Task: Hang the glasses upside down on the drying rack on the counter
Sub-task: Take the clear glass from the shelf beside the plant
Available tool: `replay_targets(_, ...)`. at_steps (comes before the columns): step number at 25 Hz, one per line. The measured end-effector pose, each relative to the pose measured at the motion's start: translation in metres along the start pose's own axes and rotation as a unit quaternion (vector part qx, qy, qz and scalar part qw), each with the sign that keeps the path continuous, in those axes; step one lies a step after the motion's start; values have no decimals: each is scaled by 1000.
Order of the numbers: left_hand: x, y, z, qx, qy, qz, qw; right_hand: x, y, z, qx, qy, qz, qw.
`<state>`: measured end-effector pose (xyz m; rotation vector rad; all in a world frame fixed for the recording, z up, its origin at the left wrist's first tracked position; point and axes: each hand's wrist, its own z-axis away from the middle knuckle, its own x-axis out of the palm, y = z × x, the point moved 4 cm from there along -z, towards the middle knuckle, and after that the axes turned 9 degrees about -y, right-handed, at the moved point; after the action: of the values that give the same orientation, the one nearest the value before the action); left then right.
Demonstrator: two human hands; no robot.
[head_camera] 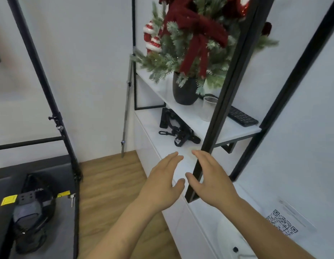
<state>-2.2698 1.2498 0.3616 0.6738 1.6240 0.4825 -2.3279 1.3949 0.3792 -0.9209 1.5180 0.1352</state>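
At lower centre, the left hand [162, 181] and right hand [209, 182] are hovering, fingers spread, holding nothing. A clear glass [208, 109] is standing upright on the shelf [190, 116] right of centre, half behind a black post [224, 94]; reaching around that post seems wisest.

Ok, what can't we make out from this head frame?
Head view:
Drying rack: nowhere in frame.
Glass: right side hidden behind the black post.
Keyboard: left end hidden by the same post.
QR label: too blurred to read.
White object at the bottom: cut off by the edge.
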Motion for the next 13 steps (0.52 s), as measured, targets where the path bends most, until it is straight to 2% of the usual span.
replay_targets(4,-22,-31,-11,-26,20,30,999,16,-15,-42,0,8,-47,999)
replay_targets(8,-36,-55,-36,-45,24,36,998,26,-11,-87,54,70,-164,982)
replay_targets(13,-61,-72,-102,-39,31,16,999,27,9,-154,92,133,-249,955)
